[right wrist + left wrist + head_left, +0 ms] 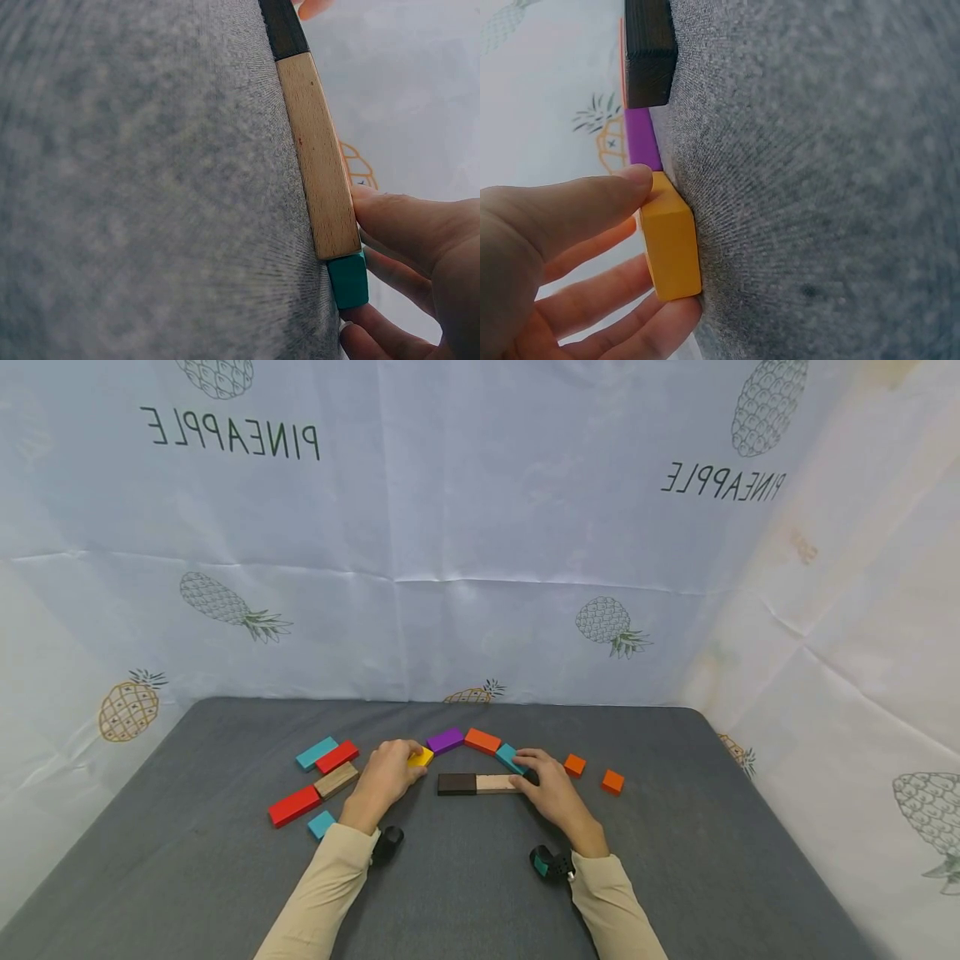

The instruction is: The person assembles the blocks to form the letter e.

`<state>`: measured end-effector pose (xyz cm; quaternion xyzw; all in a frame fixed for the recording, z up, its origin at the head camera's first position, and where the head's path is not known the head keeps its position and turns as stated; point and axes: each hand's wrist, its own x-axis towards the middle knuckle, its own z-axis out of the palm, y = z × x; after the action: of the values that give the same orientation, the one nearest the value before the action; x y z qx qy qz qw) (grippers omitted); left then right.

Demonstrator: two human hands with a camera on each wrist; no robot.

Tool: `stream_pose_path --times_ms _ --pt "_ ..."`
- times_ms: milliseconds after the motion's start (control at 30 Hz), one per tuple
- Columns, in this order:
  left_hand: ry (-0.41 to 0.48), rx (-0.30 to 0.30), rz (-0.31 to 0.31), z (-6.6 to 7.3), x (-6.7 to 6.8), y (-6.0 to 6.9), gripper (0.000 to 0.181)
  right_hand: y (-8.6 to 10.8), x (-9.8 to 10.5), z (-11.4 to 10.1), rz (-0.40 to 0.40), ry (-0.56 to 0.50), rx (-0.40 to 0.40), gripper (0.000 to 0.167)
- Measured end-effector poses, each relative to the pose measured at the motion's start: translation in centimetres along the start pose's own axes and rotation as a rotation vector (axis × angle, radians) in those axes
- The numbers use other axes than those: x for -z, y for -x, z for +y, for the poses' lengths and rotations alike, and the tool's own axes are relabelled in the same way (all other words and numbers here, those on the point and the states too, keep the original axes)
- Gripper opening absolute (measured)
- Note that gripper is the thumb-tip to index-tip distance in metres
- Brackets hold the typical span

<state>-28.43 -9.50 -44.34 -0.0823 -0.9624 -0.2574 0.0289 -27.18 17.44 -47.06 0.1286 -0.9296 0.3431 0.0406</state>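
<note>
My left hand (384, 781) pinches a yellow block (673, 247) at the left end of a curved row, thumb on one side and fingers round the other. A purple block (446, 741), an orange-red block (482, 741) and a teal block (510, 758) continue the row. At its right end my right hand (553, 789) has thumb and fingers about the teal block, which is partly hidden behind a plain wood block (319, 157). That wood block lies end to end with a dark brown block (457, 784), nearer to me than the row.
Two small orange blocks (574, 766) lie right of the right hand. To the left are a teal block (317, 753), two red blocks (294, 806), a wood block (336, 780) and another teal block (321, 824). A grey cloth covers the table (465, 893); a pineapple-print curtain (480, 527) hangs behind.
</note>
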Motion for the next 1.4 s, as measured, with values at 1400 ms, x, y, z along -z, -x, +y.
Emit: stream_pose_path --times_ms 1400 --pt "0.025 0.055 0.001 -3.4 3.5 2.6 0.041 0.1 0.0 -0.1 0.003 0.015 0.013 0.037"
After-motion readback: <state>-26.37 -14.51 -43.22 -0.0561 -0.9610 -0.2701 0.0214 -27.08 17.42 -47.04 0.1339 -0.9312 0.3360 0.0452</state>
